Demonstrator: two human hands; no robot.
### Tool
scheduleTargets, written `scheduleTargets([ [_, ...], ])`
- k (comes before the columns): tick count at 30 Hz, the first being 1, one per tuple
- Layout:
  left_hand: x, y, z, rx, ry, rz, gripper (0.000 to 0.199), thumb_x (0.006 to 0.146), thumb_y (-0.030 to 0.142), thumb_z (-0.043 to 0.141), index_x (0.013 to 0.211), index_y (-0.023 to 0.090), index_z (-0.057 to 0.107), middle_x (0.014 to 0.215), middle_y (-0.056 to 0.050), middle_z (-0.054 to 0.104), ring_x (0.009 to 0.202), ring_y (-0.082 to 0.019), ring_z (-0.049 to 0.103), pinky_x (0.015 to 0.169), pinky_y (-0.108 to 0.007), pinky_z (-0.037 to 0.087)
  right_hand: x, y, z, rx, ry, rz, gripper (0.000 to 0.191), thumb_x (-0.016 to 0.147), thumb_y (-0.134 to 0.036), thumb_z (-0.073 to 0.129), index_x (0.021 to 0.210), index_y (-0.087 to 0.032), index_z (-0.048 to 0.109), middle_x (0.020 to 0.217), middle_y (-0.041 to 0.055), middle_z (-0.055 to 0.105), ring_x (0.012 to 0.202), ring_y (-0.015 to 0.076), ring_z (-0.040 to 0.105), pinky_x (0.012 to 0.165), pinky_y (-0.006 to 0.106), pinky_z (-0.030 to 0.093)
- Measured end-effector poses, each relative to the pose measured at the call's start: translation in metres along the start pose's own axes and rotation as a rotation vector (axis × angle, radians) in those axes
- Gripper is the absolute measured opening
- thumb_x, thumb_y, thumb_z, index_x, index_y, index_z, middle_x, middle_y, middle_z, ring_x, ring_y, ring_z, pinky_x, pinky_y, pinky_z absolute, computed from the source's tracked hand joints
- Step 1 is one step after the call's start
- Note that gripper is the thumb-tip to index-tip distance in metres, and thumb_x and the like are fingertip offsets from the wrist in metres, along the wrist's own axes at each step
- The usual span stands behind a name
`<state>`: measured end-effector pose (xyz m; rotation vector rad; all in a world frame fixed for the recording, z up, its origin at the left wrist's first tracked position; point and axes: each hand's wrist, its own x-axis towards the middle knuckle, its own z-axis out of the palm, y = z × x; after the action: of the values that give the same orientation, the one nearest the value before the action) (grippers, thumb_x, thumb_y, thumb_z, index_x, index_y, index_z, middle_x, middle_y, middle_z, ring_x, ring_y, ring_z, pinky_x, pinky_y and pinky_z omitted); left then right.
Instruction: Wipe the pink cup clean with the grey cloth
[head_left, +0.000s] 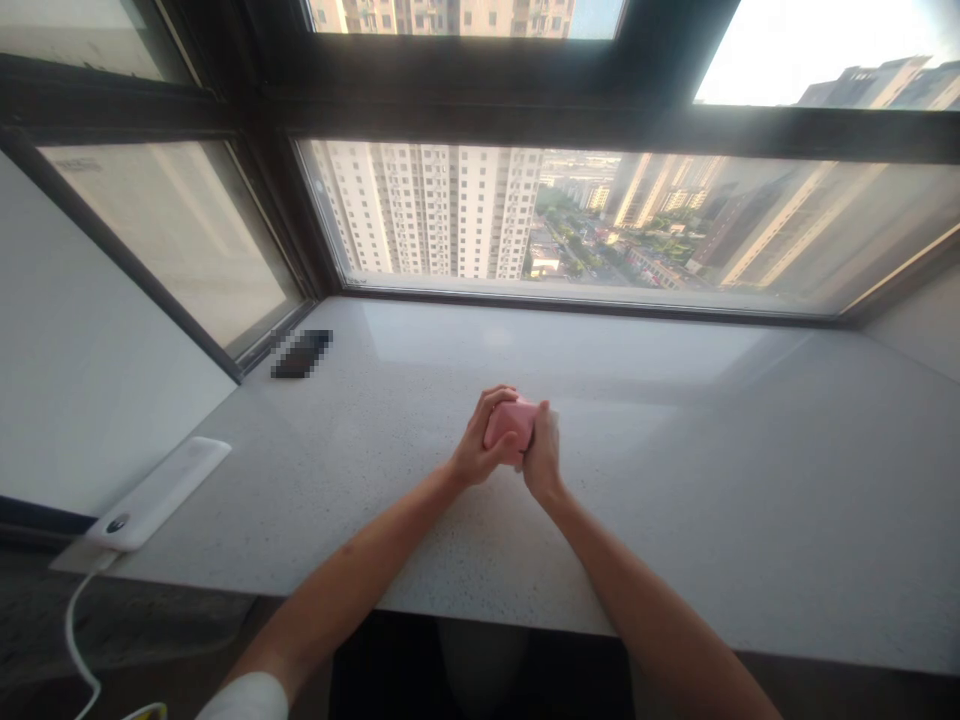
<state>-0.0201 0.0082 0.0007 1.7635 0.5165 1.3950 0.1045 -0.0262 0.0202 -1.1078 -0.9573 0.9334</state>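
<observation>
Forearms (375, 550) (637, 580) extend; 2 hands (478, 447) (544, 455) clasp 1 pink object (511, 422).

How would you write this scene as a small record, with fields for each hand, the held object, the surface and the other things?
Left hand: grips the left side of the pink object
Right hand: holds the right side of the same object
Held object: pink; exact kind unclear
Surface: pale speckled sill
On the sill, left: long white device, white cable at its near end
Far left corner: dark item, pixelated
Beyond the window: high-rise buildings
</observation>
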Motion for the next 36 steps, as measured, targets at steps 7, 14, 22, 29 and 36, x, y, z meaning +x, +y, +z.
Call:
scheduleTargets([
  [7,0.0011,0.0037,0.0016,0.050,0.017,-0.043,0.064,0.095,0.067,0.072,0.142,0.026,0.058,0.148,-0.015,0.057,0.139,-0.036,0.056,0.118,-0.051,0.047,0.0025,-0.0028,0.0024,0.106,0.081,0.160,0.070,0.090,-0.092,0.053,0.082,-0.023,0.060,0.062,-0.0035,0.053,0.049,0.0124,0.047,0.042,0.023,0.038],
  [14,-0.0001,0.0021,0.0043,-0.169,0.011,-0.179,0.057,0.103,0.067,0.058,0.141,0.025,0.054,0.134,-0.012,0.065,0.117,-0.029,0.067,0.104,-0.043,0.055,-0.0029,0.0019,-0.0017,-0.050,0.013,-0.016,0.074,0.090,-0.093,0.053,0.079,-0.020,0.063,0.062,-0.0018,0.053,0.054,0.0134,0.049,0.046,0.025,0.038],
  [22,0.0002,0.0020,-0.0042,0.204,-0.030,0.169,0.066,0.089,0.060,0.082,0.142,0.027,0.060,0.157,-0.017,0.050,0.148,-0.039,0.050,0.123,-0.055,0.042,0.0017,-0.0004,0.0036,0.128,0.067,0.171,0.072,0.095,-0.091,0.043,0.079,-0.023,0.058,0.062,-0.0023,0.052,0.050,0.0134,0.047,0.042,0.024,0.037],
  [29,-0.0013,0.0028,0.0035,-0.112,0.034,-0.173,0.058,0.104,0.068,0.055,0.142,0.024,0.054,0.135,-0.012,0.065,0.118,-0.029,0.067,0.105,-0.043,0.054,-0.0007,0.0030,-0.0019,-0.025,0.029,0.003,0.074,0.086,-0.094,0.059,0.075,-0.021,0.061,0.061,-0.0025,0.051,0.054,0.0125,0.047,0.045,0.024,0.038],
  [36,-0.0010,0.0044,0.0002,0.124,0.016,0.084,0.058,0.099,0.062,0.069,0.143,0.026,0.058,0.149,-0.016,0.057,0.143,-0.037,0.055,0.120,-0.052,0.045,0.0002,0.0017,-0.0001,0.089,0.076,0.098,0.070,0.092,-0.090,0.053,0.078,-0.022,0.060,0.064,-0.0033,0.052,0.054,0.0128,0.048,0.044,0.023,0.039],
])
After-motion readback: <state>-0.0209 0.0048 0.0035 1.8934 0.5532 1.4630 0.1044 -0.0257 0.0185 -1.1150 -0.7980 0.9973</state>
